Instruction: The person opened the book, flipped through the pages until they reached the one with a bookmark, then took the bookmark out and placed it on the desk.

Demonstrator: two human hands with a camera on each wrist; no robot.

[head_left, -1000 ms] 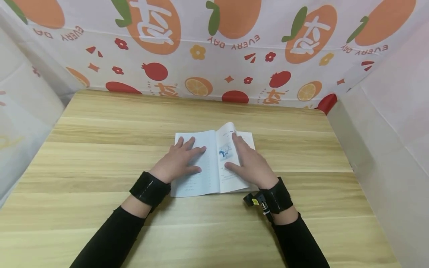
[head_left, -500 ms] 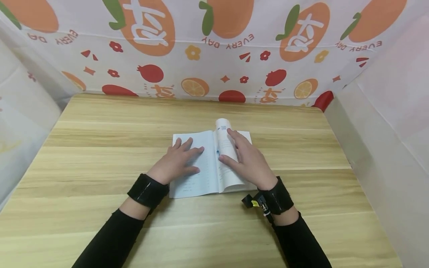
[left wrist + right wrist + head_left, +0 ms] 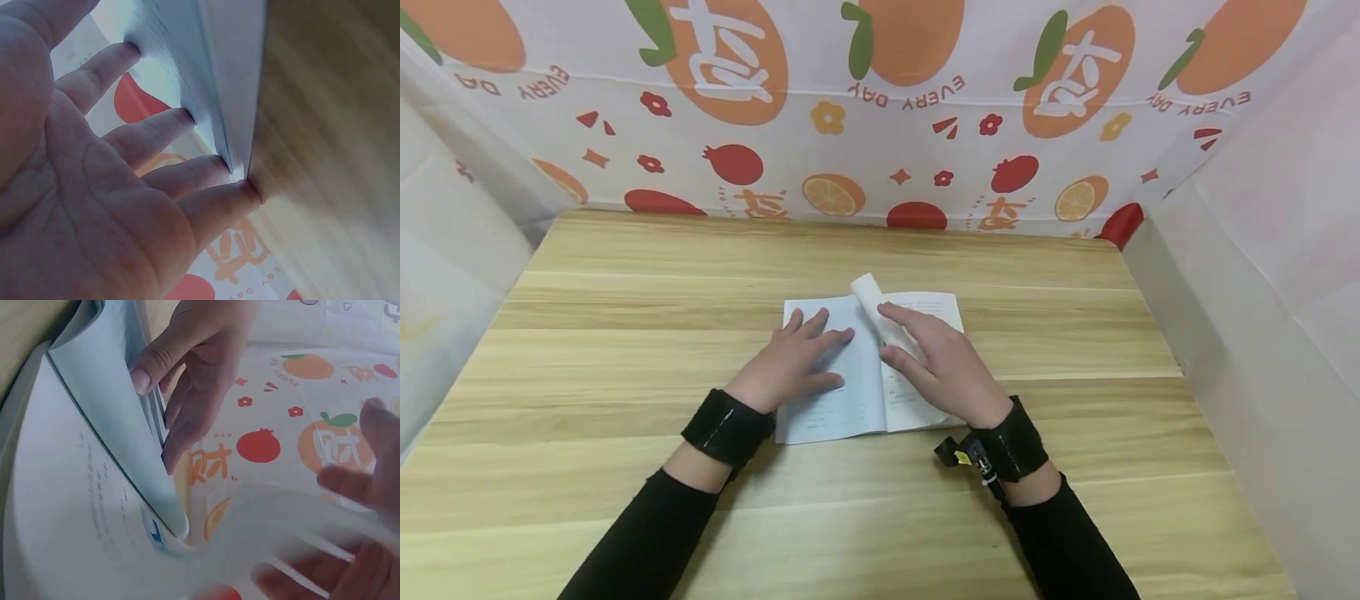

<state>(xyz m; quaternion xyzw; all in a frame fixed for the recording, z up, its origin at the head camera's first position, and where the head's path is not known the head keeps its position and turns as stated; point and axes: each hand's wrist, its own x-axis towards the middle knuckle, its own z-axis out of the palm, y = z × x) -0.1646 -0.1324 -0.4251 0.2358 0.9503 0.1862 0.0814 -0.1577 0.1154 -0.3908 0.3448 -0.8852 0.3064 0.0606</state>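
Observation:
An open book [image 3: 853, 412] lies on the wooden table, its left page bluish and its right page white with print. My left hand [image 3: 786, 362] rests spread on the left page; in the left wrist view its fingertips [image 3: 186, 116] touch paper, with the little finger at the book's edge. Over the right half is my right hand [image 3: 951, 371], fingers fairly straight against a curling page [image 3: 869, 293] that leans left across the spine. That page blurs across the right hand [image 3: 347, 484] in the right wrist view, partly hiding its fingers.
Light wooden table [image 3: 647, 275] surrounds the book. Behind it hangs a white curtain [image 3: 880, 158] printed with oranges and red fruit. Pale sheets flank both sides. A black wrist strap with a small camera [image 3: 958, 454] sits at the right wrist.
My right hand has moved left, pushing the page from the right side up and over toward the spine, uncovering the printed page beneath. The left hand stays on the left page.

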